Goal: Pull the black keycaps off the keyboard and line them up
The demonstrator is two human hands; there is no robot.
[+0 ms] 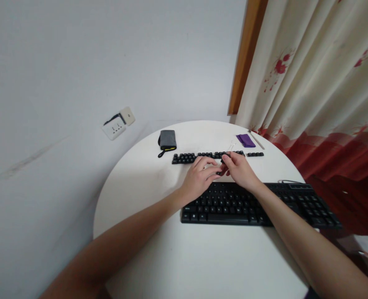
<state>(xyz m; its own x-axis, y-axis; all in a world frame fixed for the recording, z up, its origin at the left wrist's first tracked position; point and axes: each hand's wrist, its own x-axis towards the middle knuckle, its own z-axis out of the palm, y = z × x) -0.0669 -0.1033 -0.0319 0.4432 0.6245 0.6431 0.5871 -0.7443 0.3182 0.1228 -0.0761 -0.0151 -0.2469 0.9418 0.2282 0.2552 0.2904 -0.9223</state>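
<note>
A black keyboard (258,203) lies on the round white table (177,257). Behind it runs a row of loose black keycaps (187,158), with a short second row (255,154) further right. My left hand (199,176) rests just past the keyboard's back edge, fingers curled toward my right hand. My right hand (238,168) pinches a small black keycap (225,157) at the row of loose caps. The fingertips of both hands meet around it. A thin wire keycap puller (231,146) lies just behind the row.
A grey pouch with a yellow-edged strap (167,140) sits at the table's far left. A purple cloth (245,140) and a thin white stick (256,140) lie at the far right. A wall socket (118,123) is on the left wall; a flowered curtain (321,83) hangs on the right.
</note>
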